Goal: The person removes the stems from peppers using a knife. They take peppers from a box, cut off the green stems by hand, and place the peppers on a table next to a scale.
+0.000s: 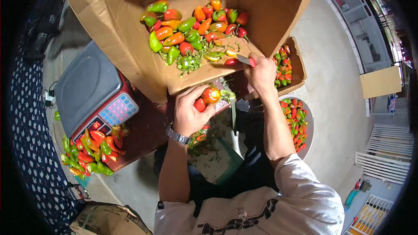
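In my left hand (192,109) are two peppers: an orange-red pepper (211,95) and a smaller red pepper (199,104) beside it, near the front edge of the cardboard box. A wristwatch (178,134) circles that wrist. My right hand (262,73) grips a knife (245,60) with a red handle, its blade over the floor of the large cardboard box (192,83). Close to the blade lie a red pepper (231,62) and a yellow-green cut pepper (214,56). Red, orange and green peppers (174,39) are spread further back, with cut green stems (195,61) in front.
A digital scale (88,88) stands at the left, with a heap of long peppers (93,153) at its front. To the right are a smaller cardboard box (295,83) of peppers and a round tub (308,137) of peppers. A folded carton (109,218) lies lower left.
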